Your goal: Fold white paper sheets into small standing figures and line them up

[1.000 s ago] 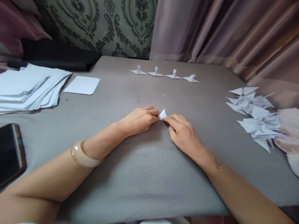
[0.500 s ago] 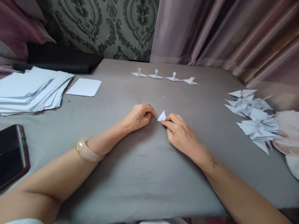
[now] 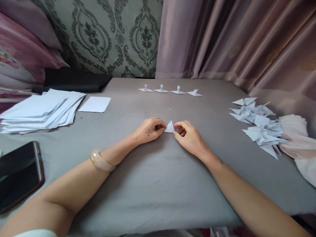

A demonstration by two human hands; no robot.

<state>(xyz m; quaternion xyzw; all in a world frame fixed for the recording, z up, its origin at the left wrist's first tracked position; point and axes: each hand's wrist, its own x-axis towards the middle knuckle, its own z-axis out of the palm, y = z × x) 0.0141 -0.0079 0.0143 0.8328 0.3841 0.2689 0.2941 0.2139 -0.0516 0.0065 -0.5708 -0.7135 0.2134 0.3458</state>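
Observation:
A small white folded paper piece [image 3: 169, 127], roughly triangular with a split tip pointing away from me, is between my two hands at the middle of the table. My left hand [image 3: 151, 130] pinches its left corner with thumb and forefinger. On the other side my right hand [image 3: 190, 136] has closed thumb and fingers at the right corner. Farther back stands a row of several folded paper pieces [image 3: 178, 90] with upright points. A pile of folded paper pieces [image 3: 263, 125] with sharp tips lies to the right.
At the left lie a fanned stack of white paper sheets [image 3: 37, 110], a separate small stack of square paper [image 3: 95, 104] and a phone [image 3: 21, 174]. Black cloth [image 3: 74, 80] rests at the back left, and pale fabric [image 3: 293, 138] is bunched on the right edge of the grey-covered table [image 3: 138, 197].
My left hand has come to the paper's left corner. My right hand has shifted to its right side, uncovering more of the paper. The camera view has tilted up somewhat.

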